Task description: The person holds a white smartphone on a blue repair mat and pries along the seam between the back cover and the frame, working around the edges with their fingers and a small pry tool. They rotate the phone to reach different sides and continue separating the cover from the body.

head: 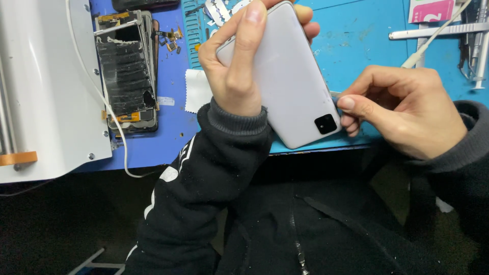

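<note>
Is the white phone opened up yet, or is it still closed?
Still closed: the white phone has its back on. The left hand grips it while the right hand pushes a thin tool at its edge. Opening remains. Stripped screens lie nearby.

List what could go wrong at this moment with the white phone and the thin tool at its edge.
The left hand holds the white phone tilted in the air, partly past the blue mat's edge; a slip could drop it. The right hand pinches a thin metal tool at the phone's side near the camera square; it might skid and scratch the back or nick a finger.
</note>
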